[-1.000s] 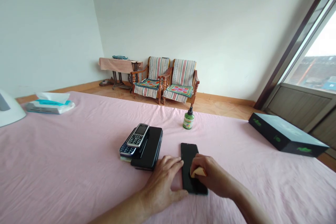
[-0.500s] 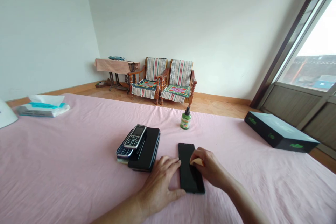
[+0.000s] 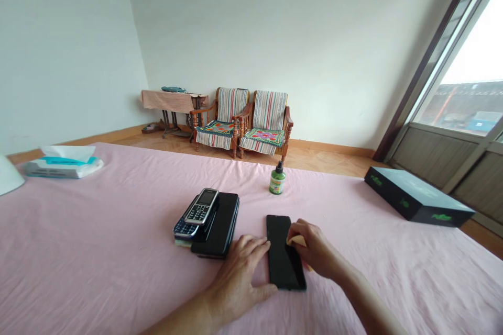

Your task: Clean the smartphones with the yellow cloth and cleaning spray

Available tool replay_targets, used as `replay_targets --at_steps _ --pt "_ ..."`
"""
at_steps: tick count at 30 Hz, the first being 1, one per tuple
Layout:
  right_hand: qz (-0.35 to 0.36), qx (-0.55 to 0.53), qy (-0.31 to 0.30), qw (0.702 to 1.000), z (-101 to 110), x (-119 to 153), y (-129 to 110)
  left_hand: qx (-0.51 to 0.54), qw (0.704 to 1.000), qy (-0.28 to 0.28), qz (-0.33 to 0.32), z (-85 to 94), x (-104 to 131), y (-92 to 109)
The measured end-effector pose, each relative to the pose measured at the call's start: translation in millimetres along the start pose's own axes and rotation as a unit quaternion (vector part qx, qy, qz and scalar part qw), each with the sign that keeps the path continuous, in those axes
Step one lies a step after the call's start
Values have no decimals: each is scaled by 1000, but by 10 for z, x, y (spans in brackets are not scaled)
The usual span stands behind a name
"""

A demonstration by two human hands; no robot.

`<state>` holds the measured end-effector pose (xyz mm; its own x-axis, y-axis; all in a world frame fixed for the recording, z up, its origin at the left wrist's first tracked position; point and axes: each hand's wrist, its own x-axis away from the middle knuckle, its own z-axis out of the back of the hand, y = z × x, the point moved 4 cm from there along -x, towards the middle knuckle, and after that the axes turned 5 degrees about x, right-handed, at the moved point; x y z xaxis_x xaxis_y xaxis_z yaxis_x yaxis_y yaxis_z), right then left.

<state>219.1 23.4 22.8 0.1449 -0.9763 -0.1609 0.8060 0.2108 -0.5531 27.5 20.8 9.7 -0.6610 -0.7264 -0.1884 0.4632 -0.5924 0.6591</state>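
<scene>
A black smartphone lies flat on the pink cloth, its dark screen facing up. Along its left edge rests my left hand, fingers spread, with fingertips and thumb touching the side. My right hand is closed on a folded yellowish cloth at the phone's right edge; part of the cloth is hidden by the fingers. To the left of my left hand is a pile of phones: a silver keypad phone on top, a blue keypad phone and a black phone beneath.
Beyond the smartphone stands a green spray bottle. A black box sits at the right, a tissue pack at the far left. Pink fabric covers the surface. Two wooden chairs stand against the wall.
My right hand has shifted slightly to the right with the cloth, toward the phone's right edge. The left hand stays in place at the phone's side. The camera view has moved slightly.
</scene>
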Motion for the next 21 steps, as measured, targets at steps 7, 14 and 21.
replay_targets --at_steps 7,14,21 --pt "-18 28 55 998 -34 -64 87 -8 1000 6 3 3 16 25" --pt "-30 44 71 996 -57 -130 146 -16 1000 -6 5 15 -4 26" --pt "-60 51 104 991 163 -112 191 0 1000 -13 -21 -6 -12 -18"
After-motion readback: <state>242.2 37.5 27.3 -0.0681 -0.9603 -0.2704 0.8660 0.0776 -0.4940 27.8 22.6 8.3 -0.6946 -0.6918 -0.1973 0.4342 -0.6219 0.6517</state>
